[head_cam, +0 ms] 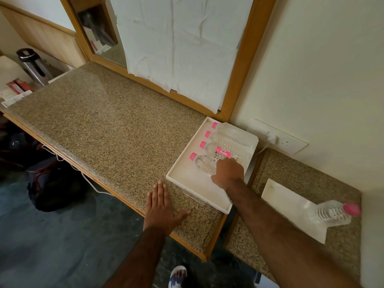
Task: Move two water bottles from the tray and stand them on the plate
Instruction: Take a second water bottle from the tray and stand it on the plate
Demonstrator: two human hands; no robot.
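A white tray (182,180) sits on the granite counter and holds several clear water bottles lying side by side, pink caps to the left. My right hand (227,173) reaches into the tray and its fingers close over the nearest bottle (202,164). The bottle beside it (223,152) carries a pink label. My left hand (160,203) lies flat and open on the counter near its front edge, left of the tray. On the lower counter to the right, a white rectangular plate (284,201) bears one upright bottle (332,213) with a pink cap at its right end.
A wall socket plate (288,141) with a plug and cable is behind the tray. A steel flask (33,66) and paper sachets (12,96) are at the far left. A dark bag (52,183) lies on the floor below the counter. A paper-covered mirror (178,42) stands behind.
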